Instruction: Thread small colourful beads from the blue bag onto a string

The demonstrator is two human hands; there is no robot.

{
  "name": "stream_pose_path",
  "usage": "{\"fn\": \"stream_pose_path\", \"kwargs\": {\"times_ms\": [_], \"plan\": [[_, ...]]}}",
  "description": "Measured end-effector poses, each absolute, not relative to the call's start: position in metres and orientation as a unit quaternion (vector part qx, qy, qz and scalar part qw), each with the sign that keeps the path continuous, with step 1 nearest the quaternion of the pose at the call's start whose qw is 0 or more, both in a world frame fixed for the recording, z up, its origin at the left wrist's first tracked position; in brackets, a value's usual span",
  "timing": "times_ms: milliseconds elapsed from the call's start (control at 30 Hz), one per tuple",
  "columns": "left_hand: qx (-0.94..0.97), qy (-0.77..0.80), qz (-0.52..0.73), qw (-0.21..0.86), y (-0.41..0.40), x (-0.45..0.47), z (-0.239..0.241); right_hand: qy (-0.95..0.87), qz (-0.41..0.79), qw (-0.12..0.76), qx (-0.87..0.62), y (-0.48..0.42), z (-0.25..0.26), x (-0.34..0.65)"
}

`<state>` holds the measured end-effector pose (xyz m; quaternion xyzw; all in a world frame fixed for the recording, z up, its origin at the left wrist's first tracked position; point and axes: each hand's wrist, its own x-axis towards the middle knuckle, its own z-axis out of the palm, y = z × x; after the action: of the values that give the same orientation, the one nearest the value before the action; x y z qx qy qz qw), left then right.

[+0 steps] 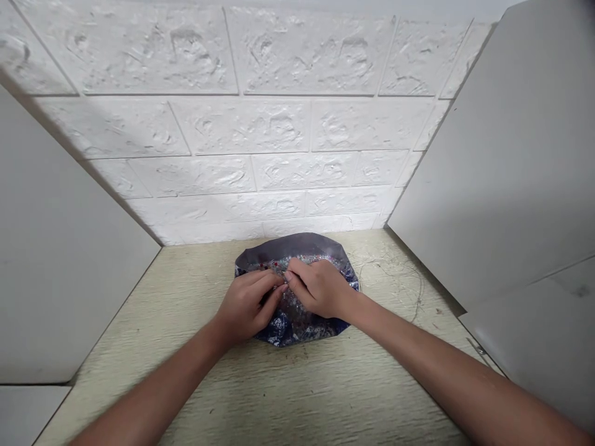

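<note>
A grey-lined, dark blue patterned bag or pouch lies spread open like a shallow bowl. Many small shiny beads cover its inside, mostly clear with some red ones at the back left. Over the beads, my left hand is closed in a pinch at the bag's left side. My right hand comes in from the right, also closed in a pinch. The fingertips of both hands meet above the middle of the bag. Whatever sits between them is too small to make out.
Thin clear threads lie tangled on the pale wooden surface to the right of the bag. A white brick-patterned wall stands behind. White panels rise at the left and right.
</note>
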<state>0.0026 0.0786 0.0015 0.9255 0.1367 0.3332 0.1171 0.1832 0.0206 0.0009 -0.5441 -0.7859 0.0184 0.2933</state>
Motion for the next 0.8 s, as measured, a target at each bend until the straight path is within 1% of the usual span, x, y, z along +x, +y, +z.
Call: {"fn": "stream_pose_path", "kwargs": {"times_ms": [233, 467, 533, 633, 800], "plan": [[0.925, 0.153, 0.322, 0.133, 0.077, 0.004, 0.005, -0.774, 0.058, 0.337, -0.533, 0.021, 0.001, 0.186], [0.927, 0.164, 0.309, 0.138, 0.079, 0.005, 0.003, -0.789, 0.070, 0.316, -0.523, 0.020, 0.005, 0.185], [0.926, 0.162, 0.310, 0.142, 0.078, 0.004, 0.004, -0.790, 0.078, 0.322, -0.516, 0.020, 0.005, 0.186], [0.910, 0.154, 0.346, 0.168, 0.076, 0.002, 0.004, -0.786, 0.074, 0.345, -0.508, 0.022, 0.003, 0.186], [0.857, 0.136, 0.454, 0.200, 0.074, -0.004, -0.006, -0.760, 0.007, 0.388, -0.521, 0.027, -0.001, 0.183]]}}
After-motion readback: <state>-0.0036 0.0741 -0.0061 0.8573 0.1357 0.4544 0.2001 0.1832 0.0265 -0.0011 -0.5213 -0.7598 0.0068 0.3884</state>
